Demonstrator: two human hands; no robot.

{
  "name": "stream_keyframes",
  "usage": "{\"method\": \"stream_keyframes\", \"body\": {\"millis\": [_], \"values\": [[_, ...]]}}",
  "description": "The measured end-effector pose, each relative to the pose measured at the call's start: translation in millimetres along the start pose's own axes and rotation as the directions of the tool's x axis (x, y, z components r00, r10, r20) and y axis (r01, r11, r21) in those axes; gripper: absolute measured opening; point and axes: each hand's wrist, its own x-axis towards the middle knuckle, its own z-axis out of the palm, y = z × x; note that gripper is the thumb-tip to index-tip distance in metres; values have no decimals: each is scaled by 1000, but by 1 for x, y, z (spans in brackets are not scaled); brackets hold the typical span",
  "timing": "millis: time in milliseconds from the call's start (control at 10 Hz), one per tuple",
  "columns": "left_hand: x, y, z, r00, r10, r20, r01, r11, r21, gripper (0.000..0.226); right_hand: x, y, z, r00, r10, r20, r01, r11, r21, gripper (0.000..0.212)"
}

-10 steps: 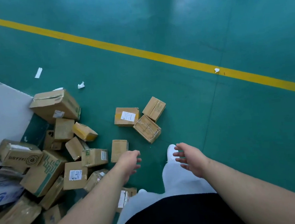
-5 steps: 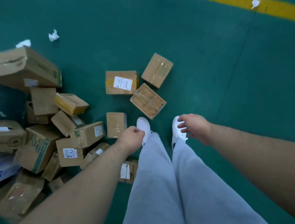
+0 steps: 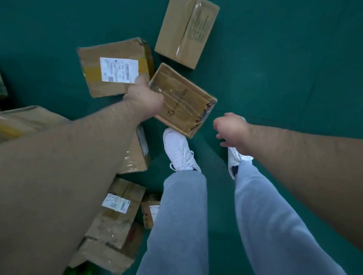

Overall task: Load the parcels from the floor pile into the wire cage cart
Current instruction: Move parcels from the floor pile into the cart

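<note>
Three cardboard parcels lie close together on the green floor. My left hand (image 3: 146, 96) grips the left edge of the flat taped parcel (image 3: 184, 100), with its fingers hidden under the box. This parcel's near corner overlaps my left shoe (image 3: 177, 150). Beyond my left hand lies a parcel with a white label (image 3: 116, 66). A plain taped parcel (image 3: 187, 26) sits farther away. My right hand (image 3: 232, 131) hangs to the right of the taped parcel, loosely curled and holding nothing. The wire cage cart is out of view.
More parcels are piled at the left under my left arm, including a labelled box (image 3: 117, 216) and a small box (image 3: 136, 154). My grey trouser legs (image 3: 178, 224) and white shoes stand beside the pile. Bare green floor (image 3: 289, 53) stretches to the right.
I have bent lower, so the parcels look much larger. My left hand moved forward from beside my shoe onto the taped parcel's left edge. My right hand stayed over my right shoe.
</note>
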Motion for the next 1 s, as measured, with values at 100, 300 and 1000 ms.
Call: {"method": "stream_keyframes", "body": {"millis": [100, 300, 1000], "values": [[27, -5, 14, 997, -55, 59, 65, 983, -171, 68, 23, -1, 7, 999, 2, 52, -7, 995, 101, 66], [10, -28, 27, 977, -95, 189, 151, 939, -309, 61, 22, -11, 8, 998, 18, 60, -33, 967, 253, 41], [-423, -90, -25, 919, -361, 159, 201, 84, -976, 24, -370, -27, -21, 931, -173, 320, 282, 899, -334, 34]]}}
